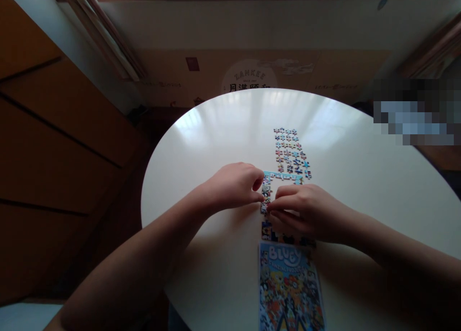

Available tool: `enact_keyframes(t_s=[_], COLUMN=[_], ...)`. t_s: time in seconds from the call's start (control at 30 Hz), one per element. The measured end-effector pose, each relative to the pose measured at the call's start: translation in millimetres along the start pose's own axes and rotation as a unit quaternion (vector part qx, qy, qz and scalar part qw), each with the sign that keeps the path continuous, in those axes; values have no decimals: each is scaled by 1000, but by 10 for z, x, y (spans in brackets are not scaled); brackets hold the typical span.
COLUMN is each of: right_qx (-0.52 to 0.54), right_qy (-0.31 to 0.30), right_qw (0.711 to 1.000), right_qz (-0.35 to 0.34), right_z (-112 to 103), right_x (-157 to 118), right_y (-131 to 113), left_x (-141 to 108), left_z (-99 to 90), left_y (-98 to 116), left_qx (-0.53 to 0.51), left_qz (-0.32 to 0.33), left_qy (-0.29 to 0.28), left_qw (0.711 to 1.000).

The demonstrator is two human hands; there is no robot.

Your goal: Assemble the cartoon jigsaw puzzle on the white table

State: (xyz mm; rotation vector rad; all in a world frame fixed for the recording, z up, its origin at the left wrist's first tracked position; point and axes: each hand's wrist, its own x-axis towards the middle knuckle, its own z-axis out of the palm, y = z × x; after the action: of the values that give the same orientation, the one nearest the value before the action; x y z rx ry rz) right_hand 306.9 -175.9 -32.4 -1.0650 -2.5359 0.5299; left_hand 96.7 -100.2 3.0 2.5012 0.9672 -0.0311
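Note:
A partly joined jigsaw frame (284,176) lies on the white oval table (201,144), with a pale gap inside it. My left hand (240,184) rests at its left edge, thumb on the left column of pieces and fingers curled. From the right, my right hand (300,208) reaches over the frame; its fingertips are together at the lower end of that left column, on what looks like a piece. Below both hands lie more joined dark pieces (266,230), partly covered by my right hand. Loose pieces (288,153) sit in rows beyond the frame.
A colourful "BLUEY" picture sheet (290,285) lies at the near side of the table. A large printed box or panel (162,67) stands behind the table's far edge. Orange-brown cabinet fronts (54,129) are at the left. A blurred-out patch covers the right background.

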Motion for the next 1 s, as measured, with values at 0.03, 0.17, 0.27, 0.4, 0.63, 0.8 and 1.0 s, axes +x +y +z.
enact_keyframes(t_s=[0.03, 0.17, 0.27, 0.4, 0.63, 0.8, 1.0], right_qx=[0, -31, -74, -100, -116, -118, -114], right_qy=[19, 115, 118, 54, -3, 24, 26], right_qw=[1000, 993, 990, 993, 993, 992, 992], right_qz=[-5, -7, -12, -39, -39, -40, -40], right_z=[-23, -171, -275, -293, -215, -240, -241], right_x=[-5, -43, -66, -60, -33, -48, -40], right_y=[-5, 15, 70, 126, 154, 190, 177], left_x=[-3, -10, -9, -9, -2, -43, -129], left_z=[-8, -33, -30, -14, -11, -130, -301], left_y=[3, 5, 1, -2, 27, -137, -448], left_qx=[-2, -5, -4, 1, 7, -2, 3], left_qz=[-2, -13, 8, 40, 41, 11, -36], left_qy=[0, 0, -15, -29, -40, 6, 12], left_qw=[1000, 1000, 1000, 999, 998, 1000, 999])
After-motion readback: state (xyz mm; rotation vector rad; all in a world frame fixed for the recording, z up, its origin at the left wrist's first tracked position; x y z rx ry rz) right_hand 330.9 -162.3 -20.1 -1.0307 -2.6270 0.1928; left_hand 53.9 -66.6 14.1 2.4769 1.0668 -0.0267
